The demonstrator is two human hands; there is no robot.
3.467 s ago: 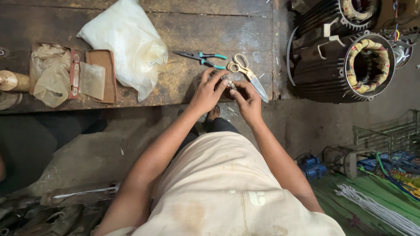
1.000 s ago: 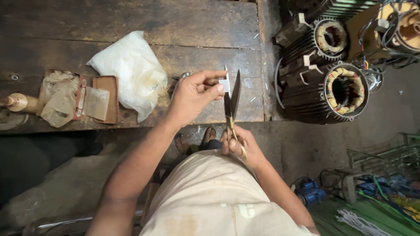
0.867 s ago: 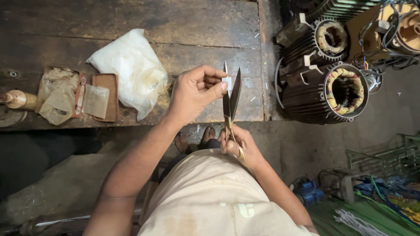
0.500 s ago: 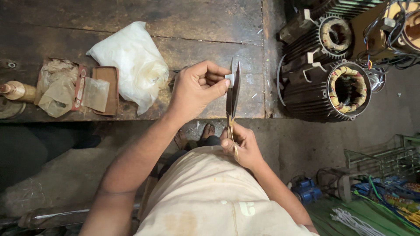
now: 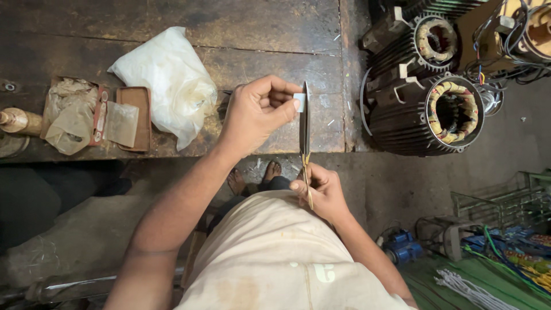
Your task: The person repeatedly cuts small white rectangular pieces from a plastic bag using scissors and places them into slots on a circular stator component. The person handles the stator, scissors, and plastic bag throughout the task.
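I see the left hand (image 5: 258, 115) raised above the wooden bench (image 5: 258, 28), thumb and fingers pinching a small white strip (image 5: 299, 102). The right hand (image 5: 321, 192) is closed around the handles of the scissors (image 5: 305, 123), held near the body. The blades point away from me, closed on the strip's edge. A white plastic bag (image 5: 172, 86) lies on the bench to the left; two motor housings (image 5: 427, 115) stand to the right.

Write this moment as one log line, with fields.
left hand: pinches white piece | right hand: holds scissors, blades at piece | below: wooden bench
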